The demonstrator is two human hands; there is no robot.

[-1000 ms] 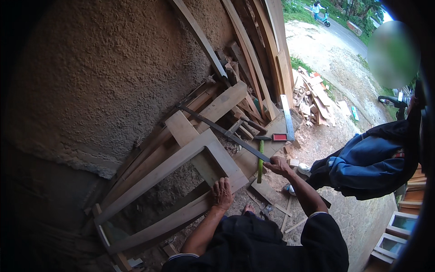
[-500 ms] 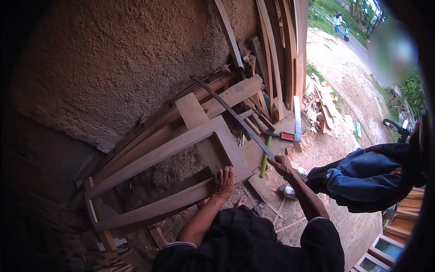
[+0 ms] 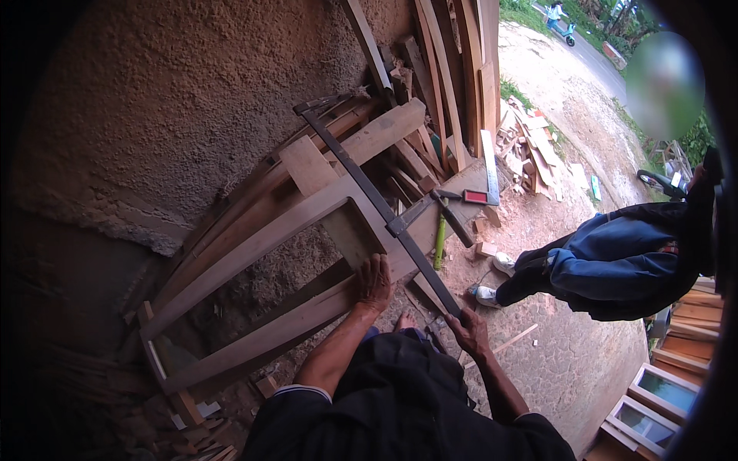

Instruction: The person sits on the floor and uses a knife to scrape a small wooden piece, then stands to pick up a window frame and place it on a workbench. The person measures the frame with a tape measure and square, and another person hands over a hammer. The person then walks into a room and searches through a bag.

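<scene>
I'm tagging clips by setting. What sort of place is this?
Likely a woodworking area: a wooden frame under the left hand, a bar clamp in the right hand, and a heap of wood offcuts.

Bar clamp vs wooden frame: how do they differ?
Colour: the bar clamp is dark, the wooden frame pale brown. Shape: the clamp is a long bar with crosspieces, the frame four-sided, open inside. Contact: the right hand grips the clamp; the left hand lies on the frame. Both are long.

Dark clamp (image 3: 375, 201) along wooden frame (image 3: 261, 251)
</scene>
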